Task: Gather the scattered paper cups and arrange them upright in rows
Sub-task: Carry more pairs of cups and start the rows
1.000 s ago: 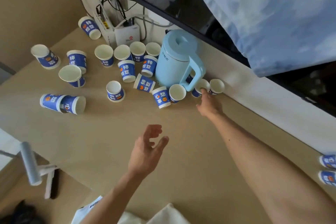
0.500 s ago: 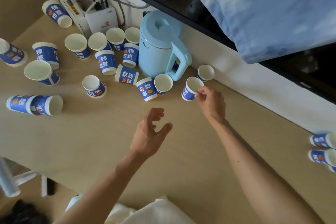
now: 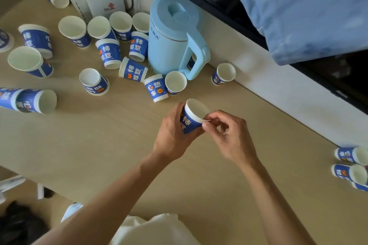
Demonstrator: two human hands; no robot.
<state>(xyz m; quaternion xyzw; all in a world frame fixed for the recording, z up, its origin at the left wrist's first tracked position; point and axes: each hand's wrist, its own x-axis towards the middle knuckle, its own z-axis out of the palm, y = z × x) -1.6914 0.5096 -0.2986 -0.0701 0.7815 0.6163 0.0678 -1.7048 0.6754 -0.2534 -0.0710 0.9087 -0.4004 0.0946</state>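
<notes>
A blue-and-white paper cup [image 3: 192,117] is held above the beige table [image 3: 99,145], its mouth tilted up and to the right. My left hand [image 3: 173,135] wraps around its side and bottom. My right hand [image 3: 227,135] pinches its white rim between thumb and finger. Several more cups [image 3: 111,53] lie scattered at the back left, some upright, some upside down, some on their sides. One upright cup [image 3: 224,74] stands alone by the wall, right of the kettle. Two nested cups [image 3: 27,100] lie on their side at the left edge.
A light blue kettle [image 3: 173,34] stands against the wall among the cups. A white router [image 3: 105,2] and cables sit at the back. More cups [image 3: 351,156] lie on their sides at the right edge. A dark screen and blue cloth [image 3: 298,6] hang above the wall.
My right hand lifted a cup from beside the kettle and brought it toward me. My left hand, open before, rose and now wraps the cup.
</notes>
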